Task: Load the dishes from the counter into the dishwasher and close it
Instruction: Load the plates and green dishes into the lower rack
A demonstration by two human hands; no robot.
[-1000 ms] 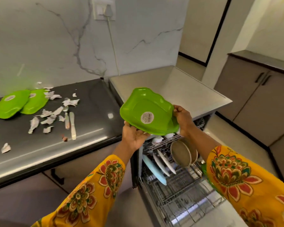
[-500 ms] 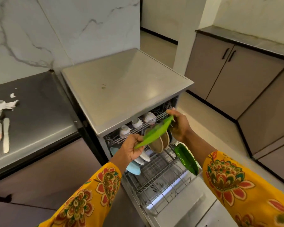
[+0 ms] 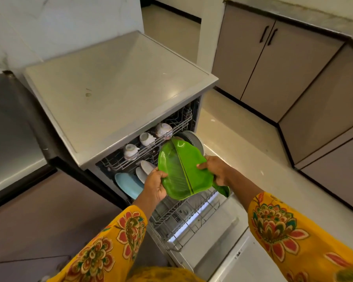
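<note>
Curling round the left edge of the green leaf plate [image 3: 181,171], thumb on top: the left hand [image 3: 154,187]. Gripping the right edge of the same plate, thumb lying across its face: the right hand [image 3: 216,169]. Both hands grasping tight, holding the plate up in the air, face toward the camera, tilted, with a dark line running down its middle.

Hanging just above the lower rack [image 3: 188,216] of the open dishwasher [image 3: 118,88], not yet touching the wires. Peeking out under the right hand, a second green plate [image 3: 223,190], standing in that rack. Standing on edge to the left, a blue plate [image 3: 126,185] and two small white plates [image 3: 146,169]. Standing behind the held plate, a grey round plate [image 3: 194,140].

Sitting upside down in the upper rack [image 3: 151,147], three white cups [image 3: 146,138].

Lying flat and open below, the dishwasher door [image 3: 216,253]. Covering both arms, yellow sleeves [image 3: 289,233] with red flowers.

Sitting to the left, a dark grey counter [image 3: 10,127]. Standing across the pale floor [image 3: 238,135], brown cupboards [image 3: 273,64] with black handles.
</note>
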